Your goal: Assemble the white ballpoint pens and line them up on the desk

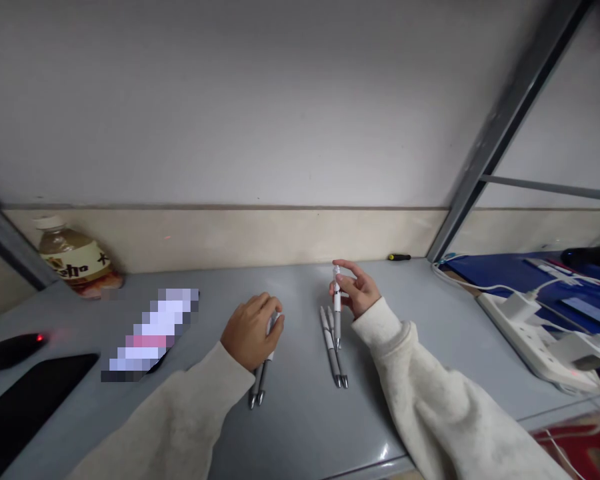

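Note:
My right hand [357, 290] pinches a white and grey pen [337, 307], held upright with its metal tip pointing down. The index finger rests over the pen's top end. Just below it, two similar pens [330, 347] lie close together on the desk, tips toward me. My left hand [254, 328] is closed around the upper part of more pens [261, 387]. Two silver tips stick out under that palm, and a white part shows between thumb and fingers. The palm hides the rest of these pens.
On the left are a drink bottle [75, 257], a phone with a blurred screen [150, 333], a black flat object [35, 400] and a dark device with a red light [13, 350]. A small screwdriver [399, 257] lies at the back. A power strip with plugs [525, 340] sits right.

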The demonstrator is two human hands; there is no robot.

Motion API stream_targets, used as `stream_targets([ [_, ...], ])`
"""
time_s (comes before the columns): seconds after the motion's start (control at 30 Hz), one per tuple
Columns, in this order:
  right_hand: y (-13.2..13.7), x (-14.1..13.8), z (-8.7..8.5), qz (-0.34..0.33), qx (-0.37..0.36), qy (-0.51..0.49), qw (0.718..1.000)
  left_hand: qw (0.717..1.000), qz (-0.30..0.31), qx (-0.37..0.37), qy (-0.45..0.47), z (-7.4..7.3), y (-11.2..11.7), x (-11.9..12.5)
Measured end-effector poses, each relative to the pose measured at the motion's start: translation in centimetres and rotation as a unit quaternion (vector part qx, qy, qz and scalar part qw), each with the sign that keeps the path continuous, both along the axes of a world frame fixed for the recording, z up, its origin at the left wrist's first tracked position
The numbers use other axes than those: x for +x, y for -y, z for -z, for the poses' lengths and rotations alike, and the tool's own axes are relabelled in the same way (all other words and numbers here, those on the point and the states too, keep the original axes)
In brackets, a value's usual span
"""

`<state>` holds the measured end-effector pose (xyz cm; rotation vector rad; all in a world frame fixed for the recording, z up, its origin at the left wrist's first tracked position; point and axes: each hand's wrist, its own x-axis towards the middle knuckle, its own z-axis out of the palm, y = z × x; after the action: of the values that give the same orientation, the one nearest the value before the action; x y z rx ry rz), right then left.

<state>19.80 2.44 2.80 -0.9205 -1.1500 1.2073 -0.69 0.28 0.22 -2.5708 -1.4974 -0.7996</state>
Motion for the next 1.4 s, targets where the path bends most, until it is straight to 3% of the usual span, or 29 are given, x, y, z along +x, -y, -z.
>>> stream_targets([
  [0.27,0.0,0.2,0.0,-0.016,-0.006,0.019,1.0,0.999,-0.046,-0.026,-0.011,-0.1,-0.1,0.0],
  [0.8,0.1,0.2,-0.1,-0.028,0.007,0.03,0.999,0.997,-0.055,-0.061,-0.017,-0.1,0.0,0.1],
  [1.07,-0.9,1.2,0.4,-0.002,-0.052,0.132,0.99,0.995,-0.06,-0.065,-0.037,-0.1,0.1,0.0],
  [1.17,-1.0,1.6,0.7,0.033,-0.078,0.245,0.966,0.995,-0.062,-0.069,-0.045,-0.2,0.1,0.0],
  [1.3,-0.7,1.8,0.5,0.015,-0.13,0.472,0.872,0.994,-0.061,-0.077,-0.056,-0.3,0.2,0.1],
  [1.4,-0.3,1.7,0.3,0.002,-0.14,0.553,0.821,0.994,-0.057,-0.076,-0.061,-0.3,0.3,0.2],
])
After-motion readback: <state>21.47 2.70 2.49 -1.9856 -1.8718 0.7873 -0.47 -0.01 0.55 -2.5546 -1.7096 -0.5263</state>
